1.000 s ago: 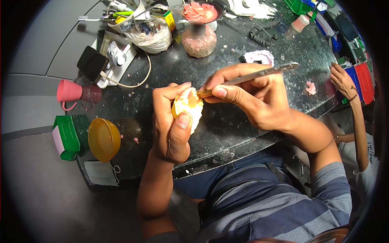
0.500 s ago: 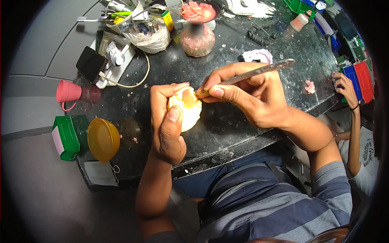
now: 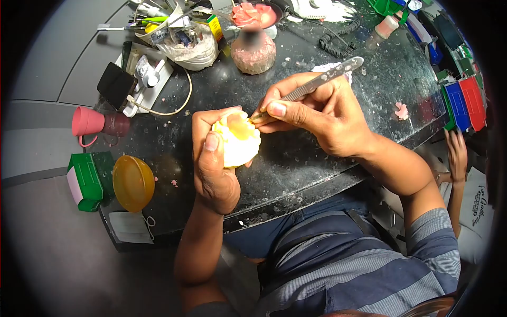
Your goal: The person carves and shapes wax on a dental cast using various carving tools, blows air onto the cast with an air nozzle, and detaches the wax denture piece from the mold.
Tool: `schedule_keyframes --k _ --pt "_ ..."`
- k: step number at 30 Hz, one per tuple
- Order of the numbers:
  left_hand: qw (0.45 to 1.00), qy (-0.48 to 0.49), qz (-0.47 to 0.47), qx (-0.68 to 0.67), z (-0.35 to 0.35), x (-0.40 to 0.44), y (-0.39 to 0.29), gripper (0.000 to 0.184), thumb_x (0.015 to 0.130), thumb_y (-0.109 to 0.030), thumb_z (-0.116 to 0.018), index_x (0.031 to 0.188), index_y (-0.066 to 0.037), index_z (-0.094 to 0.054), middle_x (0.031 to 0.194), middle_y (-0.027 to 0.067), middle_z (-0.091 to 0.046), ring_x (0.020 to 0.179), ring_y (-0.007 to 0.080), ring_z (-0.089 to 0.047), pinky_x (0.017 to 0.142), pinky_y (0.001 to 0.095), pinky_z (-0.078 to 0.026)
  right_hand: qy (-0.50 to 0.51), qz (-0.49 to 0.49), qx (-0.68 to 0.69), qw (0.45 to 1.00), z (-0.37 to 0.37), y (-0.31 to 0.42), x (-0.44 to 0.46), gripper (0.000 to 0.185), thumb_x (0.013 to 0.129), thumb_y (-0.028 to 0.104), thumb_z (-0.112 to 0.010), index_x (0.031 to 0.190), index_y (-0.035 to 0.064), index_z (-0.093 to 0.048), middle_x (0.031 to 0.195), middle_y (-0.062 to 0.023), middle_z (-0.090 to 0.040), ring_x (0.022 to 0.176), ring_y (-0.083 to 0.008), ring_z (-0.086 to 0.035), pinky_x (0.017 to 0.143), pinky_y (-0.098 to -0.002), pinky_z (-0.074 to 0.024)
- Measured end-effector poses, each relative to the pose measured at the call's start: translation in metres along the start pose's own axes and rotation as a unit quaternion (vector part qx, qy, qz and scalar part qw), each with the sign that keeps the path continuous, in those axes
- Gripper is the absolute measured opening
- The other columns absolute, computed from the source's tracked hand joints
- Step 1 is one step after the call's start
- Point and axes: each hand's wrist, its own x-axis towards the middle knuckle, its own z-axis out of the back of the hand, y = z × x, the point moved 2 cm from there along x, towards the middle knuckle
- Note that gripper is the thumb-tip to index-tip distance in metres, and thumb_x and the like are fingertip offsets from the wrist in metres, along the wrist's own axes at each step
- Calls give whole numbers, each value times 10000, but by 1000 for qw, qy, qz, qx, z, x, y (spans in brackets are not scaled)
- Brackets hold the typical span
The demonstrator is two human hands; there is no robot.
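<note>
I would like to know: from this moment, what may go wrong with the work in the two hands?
The metal tool in the right hand works close to the rim of the pale model; a slip might nick the left hand, which grips that model.
Hard pressure could perhaps twist the model in its grip.
Bright glare washes out the model's surface, so fine detail may be misjudged.
</note>
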Motion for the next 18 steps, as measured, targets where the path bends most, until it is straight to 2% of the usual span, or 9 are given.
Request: schedule_keyframes --k 13,18 --pt "997 -4 -3 -71 0 3 -1 598 1014 -533 -332 1205 12 -488 1016 144 -609 795 214 -622 540 339 -485 -18 5 31 999 -6 -1 -1 186 958 88 -683 1026 -85 -671 930 -156 -738 869 -178 -727 795 -291 -616" --pt "995 -18 23 -95 -1 3 -1 594 1018 -535 -310 1182 1 -508 955 135 -629 711 215 -619 522 332 -473 -23 8 9 1000 -6 -4 -3 198 954 90 -688 1038 -88 -675 939 -163 -740 868 -179 -728 801 -293 -617"
